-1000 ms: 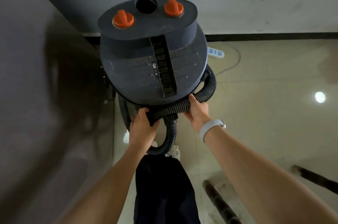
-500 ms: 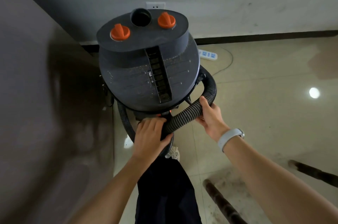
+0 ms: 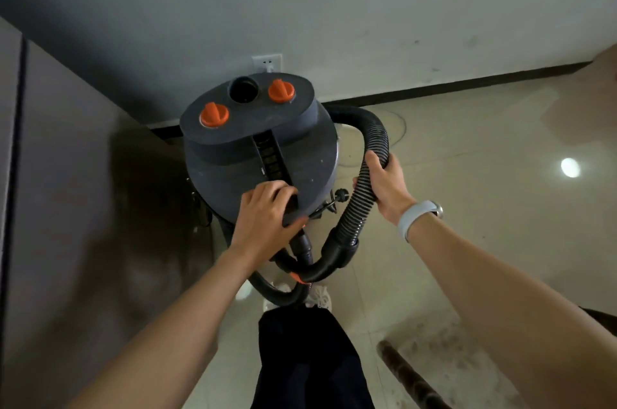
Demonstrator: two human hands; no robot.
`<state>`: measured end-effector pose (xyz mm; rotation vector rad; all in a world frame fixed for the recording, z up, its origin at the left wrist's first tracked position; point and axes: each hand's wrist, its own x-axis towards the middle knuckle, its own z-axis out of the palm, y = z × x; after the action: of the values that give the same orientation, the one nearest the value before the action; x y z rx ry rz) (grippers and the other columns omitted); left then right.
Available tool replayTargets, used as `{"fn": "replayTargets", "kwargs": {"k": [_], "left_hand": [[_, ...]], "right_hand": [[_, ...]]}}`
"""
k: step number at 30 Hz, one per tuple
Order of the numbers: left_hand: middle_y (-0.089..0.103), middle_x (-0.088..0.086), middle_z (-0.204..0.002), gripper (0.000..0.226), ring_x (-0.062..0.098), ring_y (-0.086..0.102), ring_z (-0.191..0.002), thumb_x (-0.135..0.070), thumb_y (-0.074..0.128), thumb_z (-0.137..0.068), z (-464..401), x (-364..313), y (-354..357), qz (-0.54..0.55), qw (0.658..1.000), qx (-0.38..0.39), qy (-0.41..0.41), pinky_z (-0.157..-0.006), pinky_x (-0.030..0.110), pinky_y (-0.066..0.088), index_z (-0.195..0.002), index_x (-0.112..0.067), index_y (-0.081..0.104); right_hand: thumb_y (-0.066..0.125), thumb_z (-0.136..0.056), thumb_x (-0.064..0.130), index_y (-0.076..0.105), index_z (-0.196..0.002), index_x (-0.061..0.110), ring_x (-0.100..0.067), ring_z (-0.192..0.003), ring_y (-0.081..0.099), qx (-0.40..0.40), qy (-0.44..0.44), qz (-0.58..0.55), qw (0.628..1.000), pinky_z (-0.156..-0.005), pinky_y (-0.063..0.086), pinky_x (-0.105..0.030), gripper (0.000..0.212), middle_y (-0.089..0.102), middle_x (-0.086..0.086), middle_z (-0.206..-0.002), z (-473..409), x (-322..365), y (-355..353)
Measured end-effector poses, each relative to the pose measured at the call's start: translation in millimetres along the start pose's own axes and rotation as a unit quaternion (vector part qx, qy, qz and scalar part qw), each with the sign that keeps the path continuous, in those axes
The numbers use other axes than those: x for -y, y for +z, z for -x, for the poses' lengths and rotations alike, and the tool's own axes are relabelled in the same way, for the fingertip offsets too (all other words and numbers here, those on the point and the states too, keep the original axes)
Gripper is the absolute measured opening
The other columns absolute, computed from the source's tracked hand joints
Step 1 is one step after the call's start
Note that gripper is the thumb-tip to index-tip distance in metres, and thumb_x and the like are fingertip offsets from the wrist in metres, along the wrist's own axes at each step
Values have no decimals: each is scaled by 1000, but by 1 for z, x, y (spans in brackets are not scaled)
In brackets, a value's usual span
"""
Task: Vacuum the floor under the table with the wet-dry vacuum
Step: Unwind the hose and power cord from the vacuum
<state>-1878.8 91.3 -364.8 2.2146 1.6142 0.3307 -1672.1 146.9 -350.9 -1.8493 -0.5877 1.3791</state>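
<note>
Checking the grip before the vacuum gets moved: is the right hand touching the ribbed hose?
Touching. The head view shows the right hand with fingers wrapped round the ribbed hose.

No words or numbers can be read anywhere. The vacuum (image 3: pixel 260 155) has a tiny white mark beside its dark middle slot, toward 6 o'clock on the lid, but it is too small to read.

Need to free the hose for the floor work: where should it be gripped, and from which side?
Grip the ribbed hose on its free loop right of the vacuum, from the outer right side, as the right hand does; probably safer than the rigid cuff.
</note>
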Motion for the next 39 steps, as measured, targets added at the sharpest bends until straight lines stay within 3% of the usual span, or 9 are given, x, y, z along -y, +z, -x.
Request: {"fn": "replayTargets", "kwargs": {"k": [3,8,11,20,25,28,31,36,39], "left_hand": [[57,11,-118,45,33,54,-112,-27,75,-76,-13,9,-21,13,999,-21,-31,-89,47,43,-113,-8,60],[49,9,-132,54,28,42,-126,-25,69,-82,-27,30,-52,53,991,-63,-105,-100,45,38,-129,-10,49],[45,12,-135,58,30,40,-128,-24,69,-83,-29,43,-69,64,987,-71,-127,-100,45,37,-133,-9,45],[33,20,-146,72,35,28,-137,-19,68,-84,-35,65,-101,84,977,-113,-159,-110,47,29,-144,-4,30],[11,18,-156,84,34,11,-143,-16,66,-86,-36,76,-123,52,982,-100,-150,-114,44,18,-150,-10,12],[7,16,-157,89,35,9,-144,-14,68,-85,-35,87,-134,23,986,-81,-144,-111,51,23,-151,-14,9],[8,15,-157,86,37,9,-143,-12,69,-83,-35,93,-142,17,987,-55,-150,-111,57,24,-151,-16,15],[28,9,-154,60,38,15,-143,-24,76,-76,-26,91,-157,-22,996,-13,-89,-105,62,30,-131,-16,53],[48,12,-140,54,34,26,-140,-31,79,-71,-14,75,-161,4,998,30,-53,-110,57,25,-117,-14,58]], "right_hand": [[47,-97,25,44,-120,12,-21,-82,57,38,-60,46,996,-81,52,-41,26,55,-2,-90,-6,22,21],[45,-97,31,38,-133,8,-19,-85,55,80,-126,128,980,-78,51,-37,43,54,-7,-103,-16,53,49],[46,-92,41,31,-140,11,-21,-98,47,84,-130,151,976,-93,46,-45,59,45,-4,-110,-26,67,61],[47,-98,25,21,-147,10,-12,-83,54,228,-251,275,900,-63,43,-17,57,49,-2,-109,0,83,118],[48,-98,22,21,-147,11,-3,-72,53,307,-261,336,851,-66,49,-18,57,47,8,-93,15,97,129],[49,-98,22,22,-148,13,-6,-79,54,360,-274,364,814,-70,46,-18,57,53,5,-103,31,98,131],[50,-97,24,23,-148,17,-10,-92,52,409,-282,399,770,-81,43,-23,58,52,-6,-121,46,102,138],[53,-95,19,28,-146,22,-8,-84,55,433,-275,387,767,-76,45,-21,57,55,3,-103,68,93,111],[54,-95,21,28,-146,22,-6,-91,54,442,-261,390,764,-80,44,-19,58,52,5,-109,81,83,81]]}}
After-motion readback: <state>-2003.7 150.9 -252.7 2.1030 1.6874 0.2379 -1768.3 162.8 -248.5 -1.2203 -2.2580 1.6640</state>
